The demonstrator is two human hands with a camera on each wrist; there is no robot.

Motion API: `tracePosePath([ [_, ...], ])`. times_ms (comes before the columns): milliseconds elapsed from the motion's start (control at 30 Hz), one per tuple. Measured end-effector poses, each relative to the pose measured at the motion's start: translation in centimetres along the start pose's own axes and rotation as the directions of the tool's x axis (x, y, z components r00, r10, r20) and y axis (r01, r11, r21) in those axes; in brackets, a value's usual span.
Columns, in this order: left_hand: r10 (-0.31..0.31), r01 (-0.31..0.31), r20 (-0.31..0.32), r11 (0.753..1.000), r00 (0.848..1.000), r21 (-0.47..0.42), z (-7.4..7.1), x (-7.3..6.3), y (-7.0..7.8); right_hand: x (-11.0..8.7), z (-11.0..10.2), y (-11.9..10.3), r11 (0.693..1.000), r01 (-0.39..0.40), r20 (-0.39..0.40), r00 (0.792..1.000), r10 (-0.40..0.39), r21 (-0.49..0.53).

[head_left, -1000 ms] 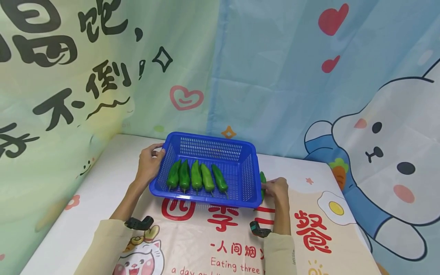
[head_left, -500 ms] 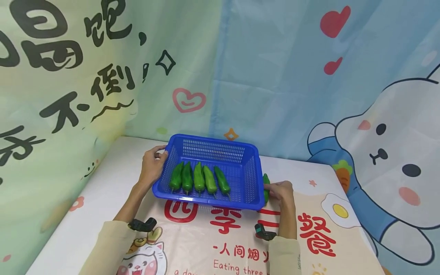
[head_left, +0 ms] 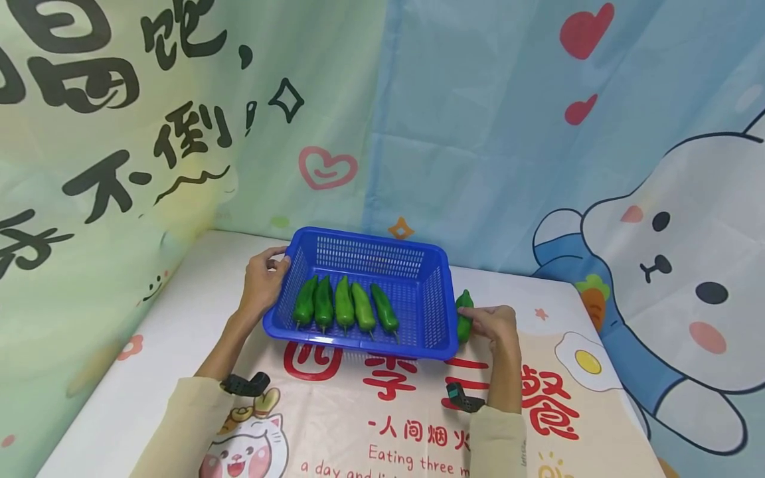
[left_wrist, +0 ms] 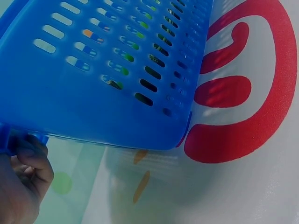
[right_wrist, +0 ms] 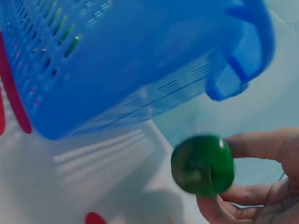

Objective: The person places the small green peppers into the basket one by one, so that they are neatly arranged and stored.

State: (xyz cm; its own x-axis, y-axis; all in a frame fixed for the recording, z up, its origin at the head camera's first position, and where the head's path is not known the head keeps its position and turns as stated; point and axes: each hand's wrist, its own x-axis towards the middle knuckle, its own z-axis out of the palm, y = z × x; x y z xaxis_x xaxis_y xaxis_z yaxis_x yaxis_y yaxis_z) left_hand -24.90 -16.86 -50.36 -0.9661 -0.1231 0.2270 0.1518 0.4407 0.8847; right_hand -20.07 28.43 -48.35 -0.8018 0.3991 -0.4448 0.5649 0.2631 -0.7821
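A blue plastic basket (head_left: 425, 292) with slotted sides stands in the middle of the table, as the head view shows. Several green peppers (head_left: 344, 305) lie side by side in it, toward its left, stems to the near side. My left hand (head_left: 263, 282) grips the basket's left end by the rim; the left wrist view has the fingers (left_wrist: 35, 161) curled at the handle. Just outside the basket's right side, my right hand (head_left: 495, 323) pinches another green pepper (head_left: 464, 317) between thumb and fingers. The right wrist view shows that pepper (right_wrist: 203, 165) end-on, apart from the basket wall.
The white table (head_left: 496, 285) carries a beige printed mat (head_left: 335, 418) with red characters under and in front of the basket. A printed cloth backdrop (head_left: 448, 133) rises right behind and to the left of the table.
My right hand has moved a little right, away from the basket's side, and more of the pepper it pinches shows. The left hand keeps its grip on the basket, which stays put.
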Motion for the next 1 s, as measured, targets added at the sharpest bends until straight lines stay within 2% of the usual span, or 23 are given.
tracePosePath([
  [500,0.002,-0.002,-0.003,1.000,1.000,0.000,0.0,0.0,0.0,-2.0,-2.3,-2.1,0.998,0.068,0.010,0.998,-0.068,0.016],
  [733,-0.002,0.002,0.000,1.000,1.000,-0.007,0.0,-0.1,-0.1,-2.8,-2.9,-3.1,0.990,0.142,0.000,0.990,-0.142,-0.013],
  [1000,-0.008,0.008,-0.003,1.000,1.000,0.000,0.1,0.0,0.0,-4.3,-3.1,-4.7,0.979,0.202,0.022,0.979,-0.201,-0.029],
])
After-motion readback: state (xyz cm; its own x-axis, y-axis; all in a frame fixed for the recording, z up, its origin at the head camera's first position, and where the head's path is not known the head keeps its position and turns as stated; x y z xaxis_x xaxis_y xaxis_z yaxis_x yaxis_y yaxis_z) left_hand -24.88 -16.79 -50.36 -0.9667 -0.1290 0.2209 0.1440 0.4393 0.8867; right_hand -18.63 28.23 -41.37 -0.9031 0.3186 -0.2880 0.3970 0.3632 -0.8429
